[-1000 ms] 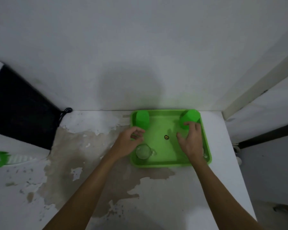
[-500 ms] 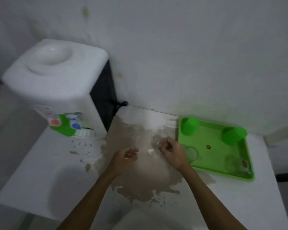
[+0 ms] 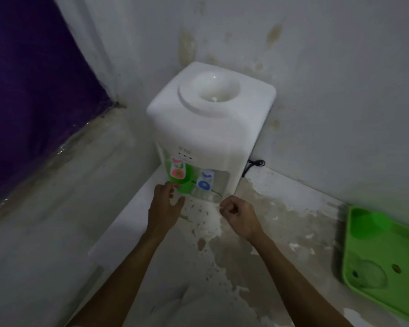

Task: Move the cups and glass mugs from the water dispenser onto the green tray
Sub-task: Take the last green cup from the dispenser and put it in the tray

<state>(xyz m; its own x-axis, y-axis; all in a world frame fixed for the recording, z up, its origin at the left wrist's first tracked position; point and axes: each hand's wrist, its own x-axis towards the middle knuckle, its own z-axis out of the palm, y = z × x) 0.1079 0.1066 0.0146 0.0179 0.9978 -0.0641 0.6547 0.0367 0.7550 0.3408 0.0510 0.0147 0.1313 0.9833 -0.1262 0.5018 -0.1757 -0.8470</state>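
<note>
The white water dispenser (image 3: 213,128) stands in the wall corner on the counter. Under its red tap sits a green cup (image 3: 185,185); under the blue tap sits a clear glass mug (image 3: 206,196). My left hand (image 3: 165,208) is open, fingers spread, just left of the green cup and close to touching it. My right hand (image 3: 240,215) is curled shut just right of the glass mug; I cannot tell if it touches the mug. At the right edge lies the green tray (image 3: 347,234), holding a green cup (image 3: 368,223) and a glass mug (image 3: 370,273).
The white counter (image 3: 246,267) has a large worn brown patch between dispenser and tray. A black power cord (image 3: 255,164) hangs behind the dispenser. The counter's left edge drops off beside my left arm. A purple curtain (image 3: 33,90) fills the far left.
My view swung left from the tray to the dispenser. Both hands left the tray, crossed the counter and now sit at the dispenser's taps; the left hand has opened.
</note>
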